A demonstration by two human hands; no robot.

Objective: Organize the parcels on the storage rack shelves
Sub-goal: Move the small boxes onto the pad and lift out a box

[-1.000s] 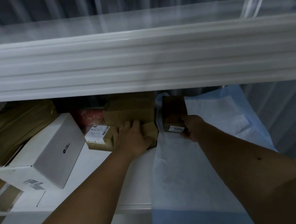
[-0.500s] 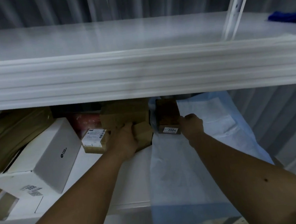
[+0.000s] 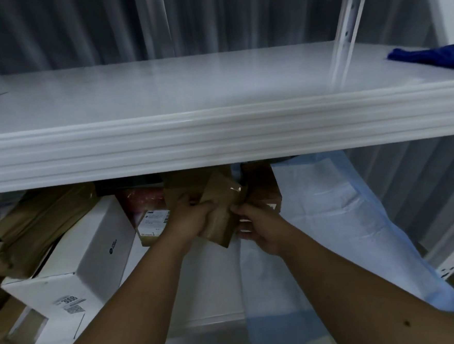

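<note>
A small brown cardboard parcel [image 3: 219, 215] is tilted above the lower shelf [image 3: 216, 264] of the white rack. My left hand [image 3: 188, 217] grips its left side. Against its right edge my right hand [image 3: 259, 226] pinches it with fingertips. Behind my right hand stands a darker brown box [image 3: 261, 185] with a label partly hidden. Another brown parcel [image 3: 183, 183] sits behind my left hand, and a small box with a white label [image 3: 154, 222] lies left of it.
A large white box [image 3: 87, 262] lies tilted at left, brown padded packages [image 3: 38, 222] behind it, a red parcel [image 3: 139, 199] at the back. A pale blue sheet [image 3: 332, 231] covers the shelf's right part. The upper shelf [image 3: 215, 92] holds a blue cloth [image 3: 432, 55] at right.
My left hand has lifted the small brown parcel off the shelf and tilted it. My right hand left the dark box and moved left onto the parcel. The view tipped upward.
</note>
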